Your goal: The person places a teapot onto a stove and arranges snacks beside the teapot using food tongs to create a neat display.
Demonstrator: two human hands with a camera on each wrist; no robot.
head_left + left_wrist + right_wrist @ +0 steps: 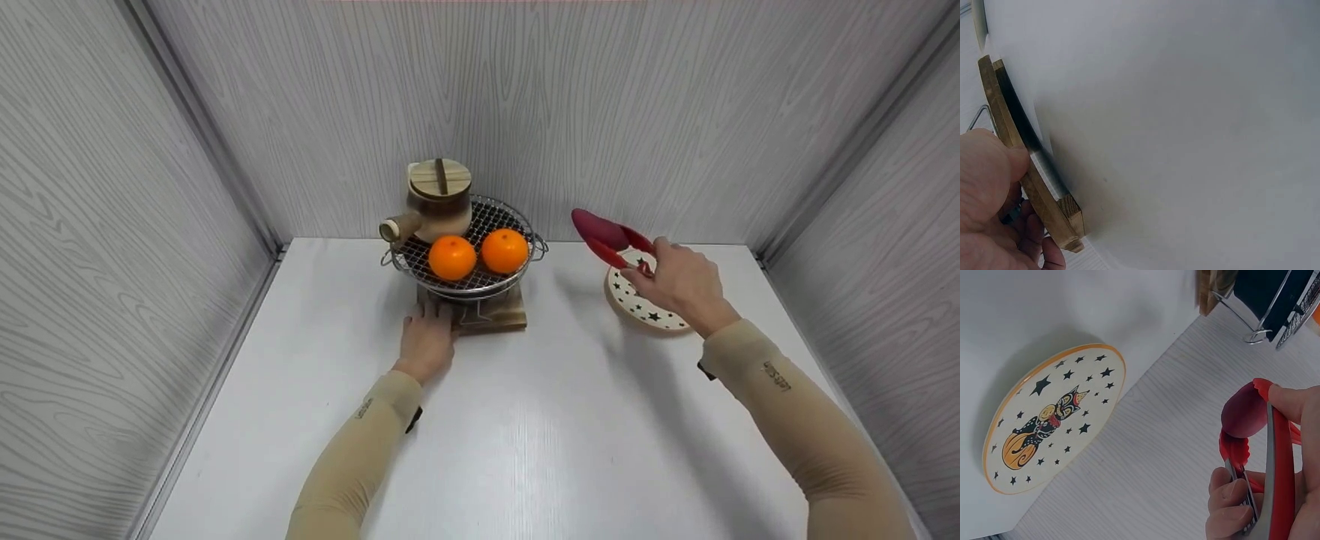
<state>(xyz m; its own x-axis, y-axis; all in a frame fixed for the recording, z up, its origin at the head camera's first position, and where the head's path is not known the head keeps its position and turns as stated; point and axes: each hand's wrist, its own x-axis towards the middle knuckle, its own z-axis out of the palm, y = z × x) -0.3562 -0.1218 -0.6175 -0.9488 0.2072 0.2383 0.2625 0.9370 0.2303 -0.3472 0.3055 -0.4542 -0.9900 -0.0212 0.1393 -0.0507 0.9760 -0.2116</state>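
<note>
My right hand [686,285] grips red tongs [1280,478], whose tips pinch a purple sweet potato [1244,413]. It hangs in the air above the far side of an oval plate [634,304] with black stars. My left hand [426,346] holds the left front of a wooden base board [499,315]; in the left wrist view the thumb presses the board [1044,205] and the fingers curl behind it. Above that board stands a round wire grill [491,215]. Two oranges, one left [452,258] and one right [505,250], sit on its mesh.
On the grill's back left stands a brown and cream pot [446,217] with a wooden lid [424,180], its handle [405,225] jutting out front left. Wire loops stick out at the grill's sides. Grey wood-grain walls [337,112] enclose the white table [525,435] at back and sides.
</note>
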